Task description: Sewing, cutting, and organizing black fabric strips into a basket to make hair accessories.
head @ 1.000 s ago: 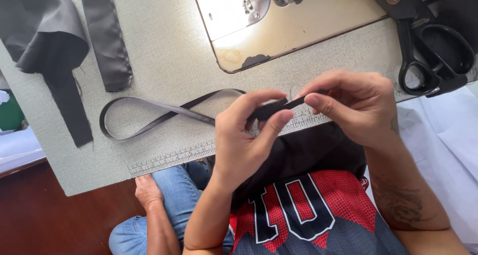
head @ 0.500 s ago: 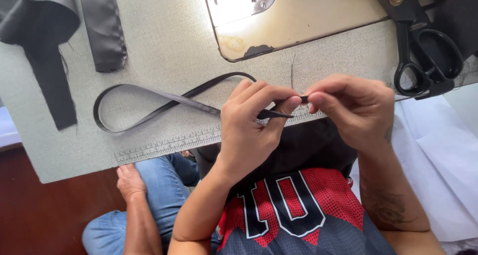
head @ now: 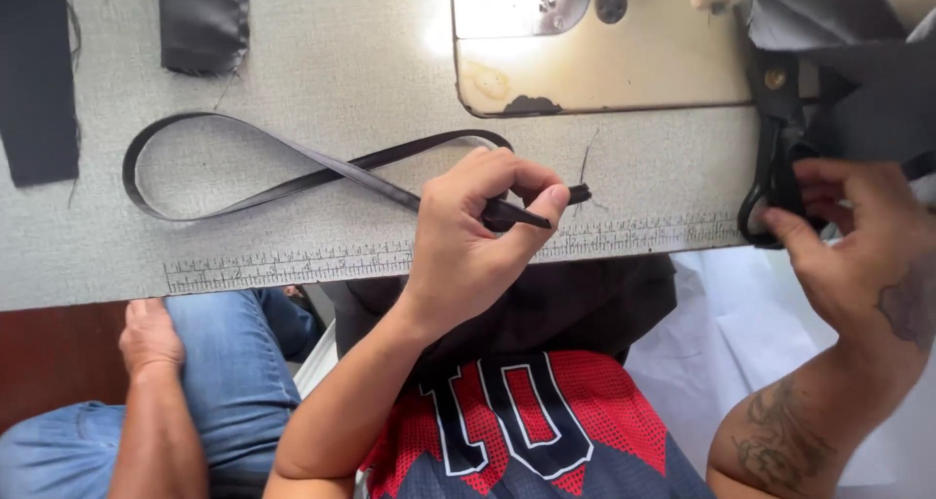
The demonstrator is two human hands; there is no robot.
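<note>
Left hand (head: 466, 241) on the grey table (head: 322, 60), just below the sewing machine base (head: 600, 46), fingers closed, pinching the end of the black strap (head: 322, 172) between thumb and forefinger. Rest of strap lying looped on the table, out to the left of the machine base. Right hand (head: 848, 241) below the right corner of the machine base, fingers curled around the handles of the black scissors (head: 775, 172). Printed ruler (head: 292, 263) along the table edge, below the strap

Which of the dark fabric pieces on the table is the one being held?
The long narrow black strap, looped across the table: the left hand pinches its end. The folded piece and the flat piece at the far left lie untouched.
</note>
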